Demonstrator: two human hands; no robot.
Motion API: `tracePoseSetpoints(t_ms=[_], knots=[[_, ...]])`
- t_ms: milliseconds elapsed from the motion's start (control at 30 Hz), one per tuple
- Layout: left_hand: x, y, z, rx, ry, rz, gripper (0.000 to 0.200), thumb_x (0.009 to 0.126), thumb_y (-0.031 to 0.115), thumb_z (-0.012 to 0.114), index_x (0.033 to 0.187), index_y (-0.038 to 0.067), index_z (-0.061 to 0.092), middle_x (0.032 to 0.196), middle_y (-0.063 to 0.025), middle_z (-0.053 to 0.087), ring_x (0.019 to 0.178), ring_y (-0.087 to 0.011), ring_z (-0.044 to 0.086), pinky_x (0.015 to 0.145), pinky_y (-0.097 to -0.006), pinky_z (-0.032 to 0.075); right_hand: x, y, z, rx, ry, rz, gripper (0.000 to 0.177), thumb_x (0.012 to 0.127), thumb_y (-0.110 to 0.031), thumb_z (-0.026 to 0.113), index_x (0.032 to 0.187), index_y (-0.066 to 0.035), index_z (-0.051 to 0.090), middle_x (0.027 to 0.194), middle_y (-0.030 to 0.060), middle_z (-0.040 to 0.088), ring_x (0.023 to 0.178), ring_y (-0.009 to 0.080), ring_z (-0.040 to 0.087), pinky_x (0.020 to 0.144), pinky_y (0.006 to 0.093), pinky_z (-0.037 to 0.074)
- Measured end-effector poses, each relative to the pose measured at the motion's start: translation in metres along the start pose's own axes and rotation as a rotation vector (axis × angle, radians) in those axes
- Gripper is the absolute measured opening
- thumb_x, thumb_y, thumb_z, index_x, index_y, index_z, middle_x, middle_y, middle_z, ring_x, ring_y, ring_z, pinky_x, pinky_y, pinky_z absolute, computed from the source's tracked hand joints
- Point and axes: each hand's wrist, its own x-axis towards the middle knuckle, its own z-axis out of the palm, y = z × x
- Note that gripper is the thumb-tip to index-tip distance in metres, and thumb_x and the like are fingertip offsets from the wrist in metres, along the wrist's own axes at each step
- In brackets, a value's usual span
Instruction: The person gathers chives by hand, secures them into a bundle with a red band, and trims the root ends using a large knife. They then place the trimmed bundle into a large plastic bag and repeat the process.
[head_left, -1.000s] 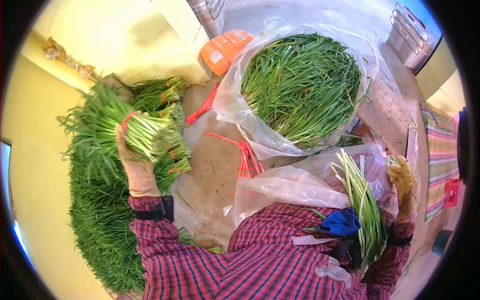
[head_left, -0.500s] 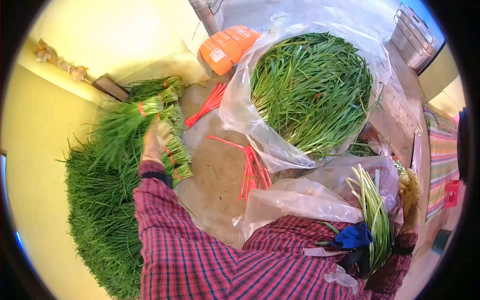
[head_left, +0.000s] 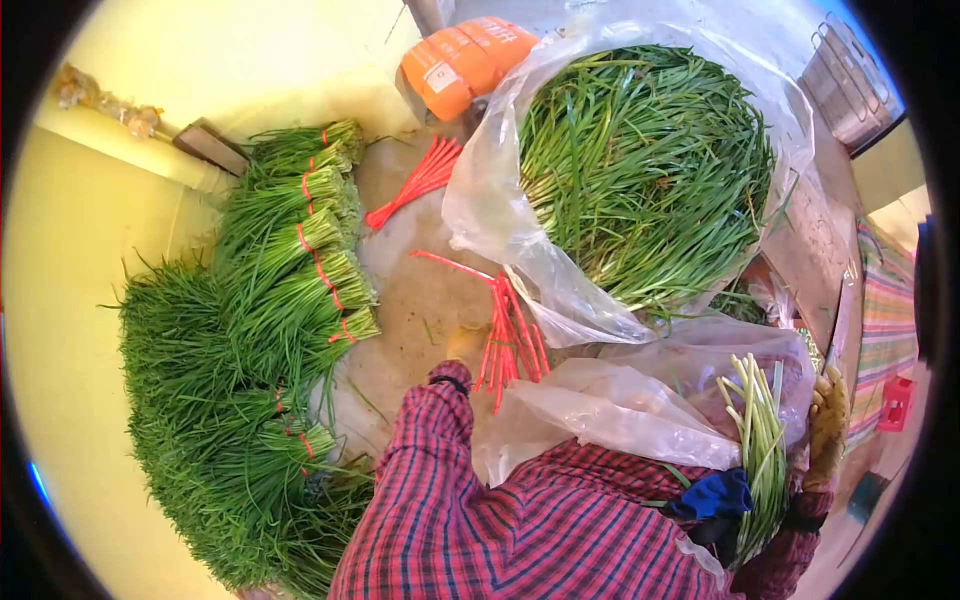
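My left hand, blurred by motion, is over the floor just left of a pile of red ties; its fingers cannot be made out. At the far right, my gloved right hand has its fingers stretched out, beside the plastic sheet on my lap. A loose bunch of garlic chives, pale stems up, lies on the lap just left of that hand, apart from the fingers. Tied chive bundles with red bands are stacked at the left. A second pile of red ties lies farther back.
A large clear plastic bag full of loose chives stands ahead. An orange package sits behind it. The yellow wall borders the stack on the left. A striped cloth and a red plastic piece are at the right.
My left hand has left the chive stack and moved right and toward me, to the red ties. The bundle near it now rests on the stack. My right hand stays by the lap.
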Motion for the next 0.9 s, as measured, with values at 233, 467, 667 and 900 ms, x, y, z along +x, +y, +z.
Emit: tracePoseSetpoints(t_ms=[233,467,667,900], knots=[[-0.02,0.036,0.059,0.252,0.146,-0.139,0.059,0.069,0.043,0.08,0.104,-0.002,0.065,0.098,-0.0262,0.067,0.094,-0.0382,0.067,0.077,-0.0445,0.053,-0.003,0.008,-0.016,0.052,0.021,0.0,0.059,0.099,-0.039,0.049,0.142,-0.001,0.038,0.116,0.004,0.057,0.097,0.0098,0.055,0.085,0.0204,0.044],[-0.015,0.017,0.07,0.167,0.258,-0.046,0.028,0.08,0.031,0.07,0.092,0.006,0.065,0.087,-0.0178,0.068,0.083,-0.0348,0.066,0.074,-0.0444,0.052,-0.014,-0.004,0.023,0.074,0.235,0.002,0.044,0.102,-0.029,0.046,0.138,-0.003,0.043,0.111,0.0007,0.056,0.092,0.0075,0.055,0.082,0.0202,0.045],[-0.038,0.024,0.04,-0.344,0.153,-0.181,0.016,0.082,0.017,0.073,0.083,0.007,0.06,0.075,-0.0022,0.061,0.066,-0.0122,0.057,0.06,-0.0295,0.049,-0.011,0.0,0.011,0.085,0.204,0.029,0.039,0.1,-0.024,0.052,0.133,-0.004,0.047,0.105,-0.0004,0.059,0.085,0.0062,0.056,0.074,0.0179,0.046],[-0.074,0.05,0.021,-0.475,0.167,-0.021,0.016,0.085,0.019,0.072,0.084,0.009,0.06,0.073,0.0015,0.056,0.064,-0.0102,0.053,0.057,-0.0276,0.047,-0.011,-0.001,0.015,0.063,0.168,0.029,0.042,0.1,-0.026,0.051,0.135,-0.003,0.047,0.106,0.0004,0.06,0.086,0.0063,0.056,0.076,0.0169,0.045]])
